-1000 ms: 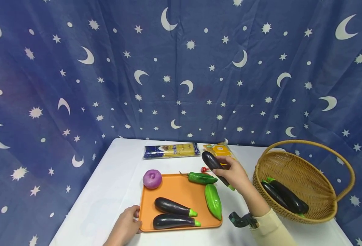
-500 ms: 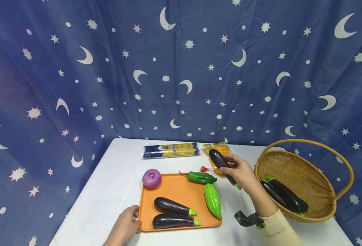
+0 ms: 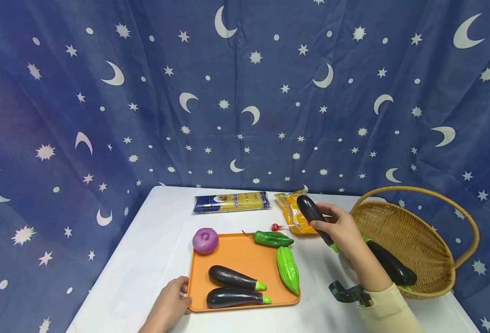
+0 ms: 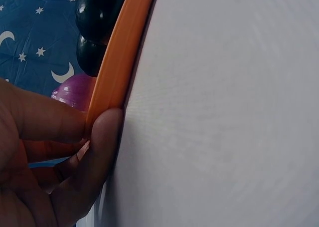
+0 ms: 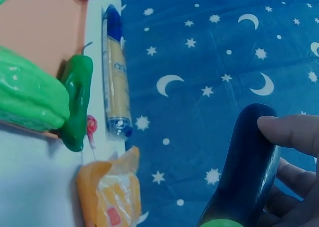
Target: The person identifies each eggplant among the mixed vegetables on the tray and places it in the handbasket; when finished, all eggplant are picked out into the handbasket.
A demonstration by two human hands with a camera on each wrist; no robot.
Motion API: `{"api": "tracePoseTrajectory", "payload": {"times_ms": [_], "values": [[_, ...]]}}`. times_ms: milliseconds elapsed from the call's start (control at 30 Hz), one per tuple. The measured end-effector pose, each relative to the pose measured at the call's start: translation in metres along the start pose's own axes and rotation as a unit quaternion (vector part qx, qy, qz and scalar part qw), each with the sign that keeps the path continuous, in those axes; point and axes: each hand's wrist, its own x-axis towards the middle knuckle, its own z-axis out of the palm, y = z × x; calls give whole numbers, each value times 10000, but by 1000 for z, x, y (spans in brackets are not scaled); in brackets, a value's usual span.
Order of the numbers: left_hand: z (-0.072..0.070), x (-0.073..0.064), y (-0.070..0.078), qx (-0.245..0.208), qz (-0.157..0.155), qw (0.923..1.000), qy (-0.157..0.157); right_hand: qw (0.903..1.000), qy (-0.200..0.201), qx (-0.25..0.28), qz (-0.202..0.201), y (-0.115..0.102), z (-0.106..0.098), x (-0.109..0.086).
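Note:
My right hand [image 3: 339, 227] grips an eggplant [image 3: 309, 209] in the air between the orange tray and the basket. The right wrist view shows the thumb and fingers around this dark eggplant [image 5: 244, 162], its green stem end toward the camera. My left hand [image 3: 169, 303] pinches the near left corner of the orange tray [image 3: 245, 254], thumb and fingers on its rim [image 4: 112, 72] in the left wrist view. On the tray lie two eggplants [image 3: 232, 277], a purple onion [image 3: 205, 240], a dark green pepper [image 3: 272, 238] and a light green ridged vegetable [image 3: 288, 269].
A wicker basket [image 3: 411, 222] with a tall handle stands at the right; eggplant [image 3: 388, 261] lies inside, partly hidden by my forearm. Behind the tray are a spaghetti pack [image 3: 232, 202], an orange bag [image 3: 291, 208] and a red lollipop [image 3: 275, 227]. A starry blue curtain hangs behind.
My right hand has moved right with the eggplant, toward the basket, uncovering more of the orange bag and the lollipop. My left hand stays on the tray's corner.

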Motion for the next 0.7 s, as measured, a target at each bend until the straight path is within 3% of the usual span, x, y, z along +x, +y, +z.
{"api": "tracePoseTrajectory", "payload": {"times_ms": [700], "values": [[0, 2, 0, 102, -64, 9999, 16, 9999, 86, -60, 63, 6, -38, -10]]}}
